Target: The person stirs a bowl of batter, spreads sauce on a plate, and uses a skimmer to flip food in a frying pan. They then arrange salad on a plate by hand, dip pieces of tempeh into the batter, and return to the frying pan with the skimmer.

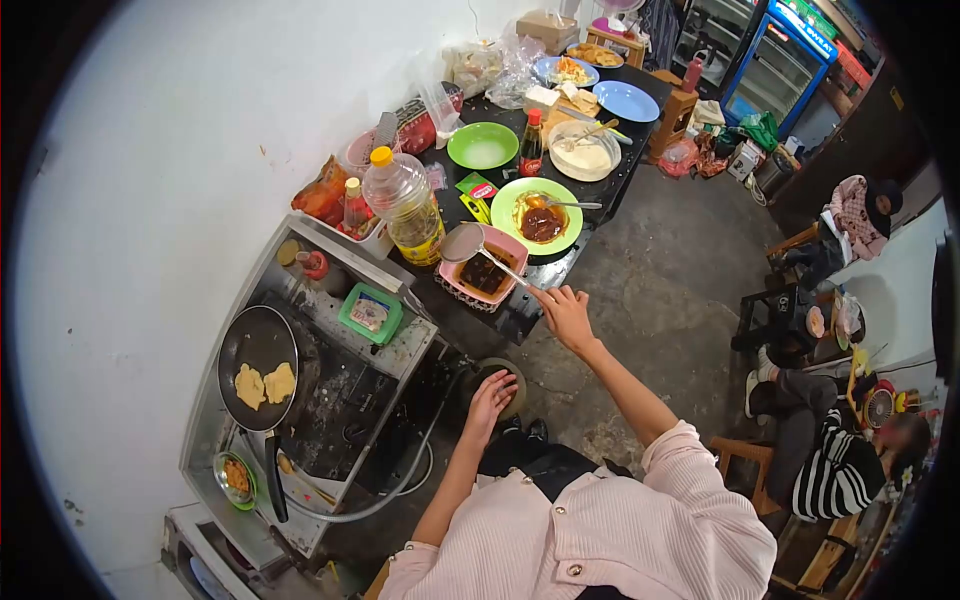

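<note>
We are pinching the long-handled strainer near its handle's end with our right hand; its head is sitting at 10 o'clock from there, over or against the pink tray's rim. Our left hand is curving loosely, seemingly empty, the pan lying at its 9 o'clock. We are judging the strainer light, stiff, slippery if wet, best held by the handle.

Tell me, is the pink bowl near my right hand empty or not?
Not empty: dark liquid shows inside the pink bowl, below the utensil in your right hand.
</note>
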The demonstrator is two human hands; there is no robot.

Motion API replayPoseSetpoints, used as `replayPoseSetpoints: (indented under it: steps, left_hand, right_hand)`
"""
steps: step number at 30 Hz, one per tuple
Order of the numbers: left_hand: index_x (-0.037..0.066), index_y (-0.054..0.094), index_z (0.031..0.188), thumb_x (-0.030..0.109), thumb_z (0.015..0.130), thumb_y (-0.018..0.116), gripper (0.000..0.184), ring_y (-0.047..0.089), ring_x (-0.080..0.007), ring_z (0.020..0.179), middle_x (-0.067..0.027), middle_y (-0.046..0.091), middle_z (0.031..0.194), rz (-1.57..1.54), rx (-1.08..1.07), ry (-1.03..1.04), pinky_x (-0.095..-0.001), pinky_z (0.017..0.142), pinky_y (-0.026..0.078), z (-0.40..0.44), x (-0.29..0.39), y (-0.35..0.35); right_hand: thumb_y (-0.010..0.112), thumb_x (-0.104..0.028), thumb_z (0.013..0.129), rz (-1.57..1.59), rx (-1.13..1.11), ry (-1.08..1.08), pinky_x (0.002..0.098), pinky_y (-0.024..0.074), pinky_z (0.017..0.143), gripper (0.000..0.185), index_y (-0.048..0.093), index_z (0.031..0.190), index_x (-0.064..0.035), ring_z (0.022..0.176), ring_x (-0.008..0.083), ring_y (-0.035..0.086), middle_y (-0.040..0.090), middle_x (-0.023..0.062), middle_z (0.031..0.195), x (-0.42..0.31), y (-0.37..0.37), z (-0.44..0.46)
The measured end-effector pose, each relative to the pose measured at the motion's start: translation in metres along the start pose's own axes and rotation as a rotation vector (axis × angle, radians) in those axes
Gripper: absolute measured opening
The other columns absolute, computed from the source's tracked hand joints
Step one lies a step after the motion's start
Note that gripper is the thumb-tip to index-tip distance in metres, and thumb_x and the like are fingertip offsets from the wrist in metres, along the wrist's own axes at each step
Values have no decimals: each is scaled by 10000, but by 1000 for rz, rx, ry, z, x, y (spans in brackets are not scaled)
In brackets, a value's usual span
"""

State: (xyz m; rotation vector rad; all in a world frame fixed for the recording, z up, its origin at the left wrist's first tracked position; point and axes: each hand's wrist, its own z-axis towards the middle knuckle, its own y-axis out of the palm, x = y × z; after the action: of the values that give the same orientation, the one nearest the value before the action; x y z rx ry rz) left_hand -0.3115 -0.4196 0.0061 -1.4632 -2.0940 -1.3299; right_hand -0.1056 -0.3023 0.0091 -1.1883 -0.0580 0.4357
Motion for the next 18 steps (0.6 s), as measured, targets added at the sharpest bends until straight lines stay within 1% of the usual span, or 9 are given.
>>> replayPoseSetpoints:
  steps: [2, 4, 7, 10, 12, 18]
  left_hand:
    - [68, 458, 1177, 192, 898, 424, 308, 543, -140, 1005, -57, 555, 1138, 4, 5, 1, -263, 870, 388, 0, 0, -1]
    - [69, 458, 1179, 194, 898, 424, 309, 544, -138, 1003, -56, 557, 1139, 9, 8, -2, -260, 868, 388, 1, -2, -3]
    - [73, 459, 1182, 192, 897, 425, 311, 545, -136, 1002, -53, 558, 1138, 3, 12, -10, -259, 866, 387, 3, -2, -5]
    - [61, 477, 1159, 199, 915, 415, 287, 553, -126, 987, -51, 565, 1119, -3, 13, -9, -229, 839, 392, 3, -2, -3]
    - [71, 467, 1175, 191, 900, 426, 303, 547, -131, 999, -50, 562, 1129, 6, 7, -14, -250, 859, 388, 3, -2, -3]
    - [76, 465, 1181, 186, 892, 432, 311, 539, -131, 1011, -47, 561, 1132, 25, -8, -21, -260, 874, 381, 4, 0, 0]
  right_hand:
    - [480, -160, 857, -3, -12, -2, 359, 270, 699, 387, 475, 1235, -243, 787, 171, 448, 491, -2, 811, 0, 0, 1]
    - [520, -162, 817, -8, -46, -7, 372, 303, 692, 435, 459, 1236, -264, 826, 169, 465, 502, -21, 858, -1, -1, 3]
    - [506, -169, 831, -23, -55, -1, 371, 306, 690, 422, 454, 1241, -254, 820, 169, 470, 513, -17, 857, 0, -1, 4]
    - [503, -182, 843, -39, -73, 12, 370, 307, 697, 416, 448, 1248, -259, 827, 168, 475, 524, -18, 877, -1, -1, 4]
    - [499, -194, 851, -39, -81, 19, 370, 306, 700, 397, 458, 1241, -262, 835, 168, 476, 527, -19, 887, -2, -2, 5]
    - [580, -225, 811, 133, 93, 21, 369, 301, 740, 362, 523, 1168, -240, 906, 170, 491, 537, 6, 904, -8, -10, 12]
